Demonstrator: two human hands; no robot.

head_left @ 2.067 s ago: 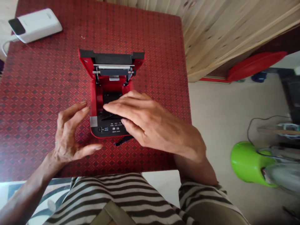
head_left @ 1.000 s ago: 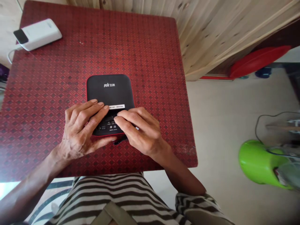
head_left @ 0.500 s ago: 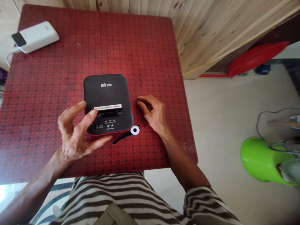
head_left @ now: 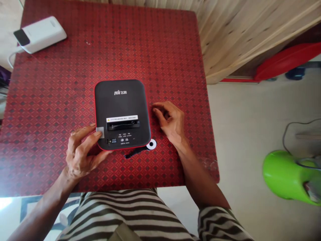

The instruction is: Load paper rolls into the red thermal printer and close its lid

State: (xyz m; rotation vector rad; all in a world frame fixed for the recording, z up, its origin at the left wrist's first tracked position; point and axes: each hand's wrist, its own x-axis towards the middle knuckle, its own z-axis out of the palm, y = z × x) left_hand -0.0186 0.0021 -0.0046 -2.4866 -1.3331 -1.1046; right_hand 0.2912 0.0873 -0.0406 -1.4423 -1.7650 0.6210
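A small black printer with a red base [head_left: 122, 112] lies lid-down and closed in the middle of the red patterned table [head_left: 50, 83]. My left hand [head_left: 81, 154] grips its near left corner, fingers curled against the side. My right hand [head_left: 169, 120] rests on the table just right of the printer, fingers loosely curled, holding nothing that I can see. A small white paper roll core [head_left: 151, 144] and a black strip [head_left: 134, 152] lie at the printer's near right corner.
A white power bank [head_left: 40, 33] with a cable sits at the table's far left corner. A wooden wall runs behind the table. On the floor to the right are a green object [head_left: 286, 175] and a red item [head_left: 283, 62].
The printer's lid went from open to closed under both hands. My right hand then drew off to the right onto the table, and my left hand settled on the printer's near left corner.
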